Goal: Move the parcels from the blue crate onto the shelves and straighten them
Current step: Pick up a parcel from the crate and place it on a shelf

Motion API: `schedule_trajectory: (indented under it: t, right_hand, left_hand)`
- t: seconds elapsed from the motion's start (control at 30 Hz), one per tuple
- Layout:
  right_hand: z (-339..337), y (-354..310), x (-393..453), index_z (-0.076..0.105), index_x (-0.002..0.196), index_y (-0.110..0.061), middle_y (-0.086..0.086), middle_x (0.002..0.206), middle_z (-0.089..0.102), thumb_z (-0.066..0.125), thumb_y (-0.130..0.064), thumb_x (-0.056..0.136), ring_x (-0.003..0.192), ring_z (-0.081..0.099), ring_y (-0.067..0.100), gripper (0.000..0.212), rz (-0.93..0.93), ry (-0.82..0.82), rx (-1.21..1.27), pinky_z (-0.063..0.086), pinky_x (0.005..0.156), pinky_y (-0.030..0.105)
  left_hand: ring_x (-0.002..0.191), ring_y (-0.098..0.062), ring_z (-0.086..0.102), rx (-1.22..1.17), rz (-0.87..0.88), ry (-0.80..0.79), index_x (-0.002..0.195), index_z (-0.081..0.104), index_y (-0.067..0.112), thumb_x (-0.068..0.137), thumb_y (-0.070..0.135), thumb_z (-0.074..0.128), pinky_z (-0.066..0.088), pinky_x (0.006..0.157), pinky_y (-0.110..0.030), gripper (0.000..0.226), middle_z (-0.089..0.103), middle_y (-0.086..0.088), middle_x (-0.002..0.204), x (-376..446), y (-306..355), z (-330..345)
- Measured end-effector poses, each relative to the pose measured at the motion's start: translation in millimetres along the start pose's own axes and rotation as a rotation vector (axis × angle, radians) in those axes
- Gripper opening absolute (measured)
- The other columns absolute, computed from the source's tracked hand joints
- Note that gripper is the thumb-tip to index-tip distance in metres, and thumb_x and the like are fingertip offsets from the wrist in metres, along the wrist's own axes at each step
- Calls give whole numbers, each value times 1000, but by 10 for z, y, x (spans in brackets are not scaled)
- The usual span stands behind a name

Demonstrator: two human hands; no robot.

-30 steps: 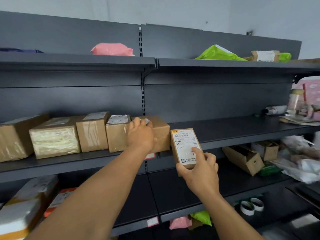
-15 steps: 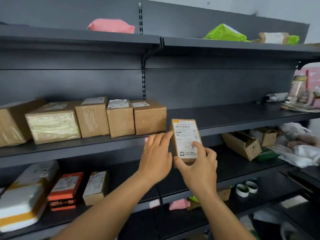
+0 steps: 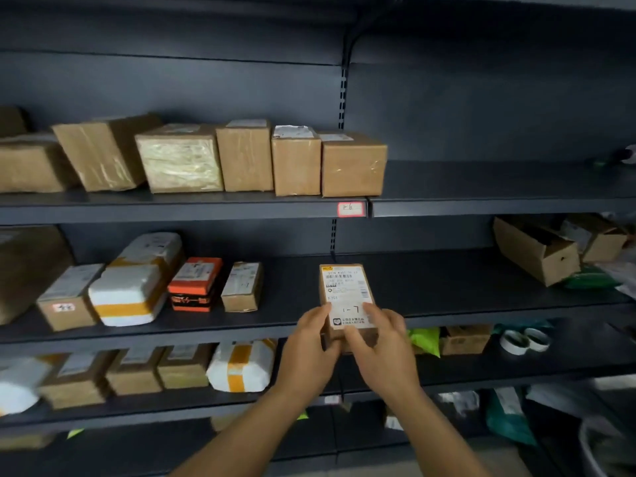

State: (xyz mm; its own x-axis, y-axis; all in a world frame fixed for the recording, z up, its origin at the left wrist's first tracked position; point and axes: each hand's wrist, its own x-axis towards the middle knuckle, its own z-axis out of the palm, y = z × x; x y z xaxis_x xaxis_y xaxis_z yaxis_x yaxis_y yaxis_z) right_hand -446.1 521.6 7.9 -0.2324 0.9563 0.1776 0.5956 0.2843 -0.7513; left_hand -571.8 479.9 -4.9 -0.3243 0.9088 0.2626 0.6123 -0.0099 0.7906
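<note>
Three dark shelf tiers (image 3: 481,204), boxes lined left on each, middle tier bare at centre: likely the drop spot. Small labelled parcel (image 3: 346,290) held label-up in front of that gap, not yet set down. Left hand (image 3: 309,346) and right hand (image 3: 385,342) both clamped on its near end; far end sticks out past the fingers (image 3: 325,309), toward the shelf.

Both grips, left (image 3: 311,342) and right (image 3: 382,339), flank the labelled parcel (image 3: 346,297) before the middle shelf (image 3: 447,287); a small carton (image 3: 242,287) stands to their left, a box row (image 3: 296,163) above.
</note>
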Motion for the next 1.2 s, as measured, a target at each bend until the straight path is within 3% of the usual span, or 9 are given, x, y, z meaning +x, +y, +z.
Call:
schedule_trajectory:
  t: [0.1,0.27,0.43,0.6,0.63,0.7,0.8,0.93,1.2]
  right_hand:
    - [305,-16,123,43,143,-18,-2,143,37,56,-24,96,122,48,13,49,-3,-111,-13,43,101,22]
    - [819,-134,532,43,142,-15,2,145,36,55,-15,96,125,48,16,48,0,-258,-43,41,105,24]
    - [1324,-207,999,43,142,-12,8,140,38,54,-17,96,120,53,19,47,-14,-340,-89,42,103,23]
    - [1785,-157,1435,44,141,-15,8,139,38,49,-10,95,125,46,20,46,21,-414,-205,40,105,24]
    - [1864,-141,1497,43,140,-15,8,140,36,49,-8,94,126,45,21,47,42,-443,-223,38,107,24]
    - [1995,-114,1614,36,145,-15,8,146,28,49,-6,92,130,40,22,55,81,-495,-253,35,110,27]
    - [2091,-120,1785,13,154,-17,6,158,5,52,-6,91,142,23,25,74,126,-549,-306,28,115,32]
    - [2092,-148,1929,-1,155,-22,0,161,-14,53,-8,93,149,6,24,83,161,-567,-362,19,118,36]
    - [1781,5,1638,-4,155,-17,1,162,-7,55,-25,95,149,-1,20,85,134,-414,-418,7,121,36]
  left_hand:
    - [122,-5,49,47,-71,-4,139,47,19,89,7,63,38,100,-10,54,45,5,141,90,-290,-106]
    - [119,-10,51,154,-114,-25,136,51,13,90,3,58,29,91,-3,48,49,-1,135,442,-744,-290]
    - [118,-17,54,251,-130,-101,132,55,9,93,2,51,32,89,-5,40,51,-8,133,953,-1207,-423]
    - [118,-13,51,445,-55,-249,131,56,14,97,8,46,35,93,-8,36,50,-2,134,1431,-1680,-353]
    - [120,-13,50,509,-42,-293,132,54,17,98,11,44,34,93,-8,36,48,0,135,1503,-1760,-320]
    - [123,-17,47,559,-24,-368,134,49,21,98,14,43,37,103,-20,37,45,-4,141,1617,-1870,-272]
    - [133,-23,33,645,-10,-390,141,41,12,93,6,46,31,110,-28,48,38,-7,145,1762,-1851,-290]
    - [139,-24,25,748,81,-358,143,37,7,94,9,45,20,115,-30,50,37,-9,147,1930,-1892,-258]
    - [148,-24,5,757,123,-397,153,11,13,95,21,53,6,120,-35,73,11,-5,161,1786,-1735,-166]
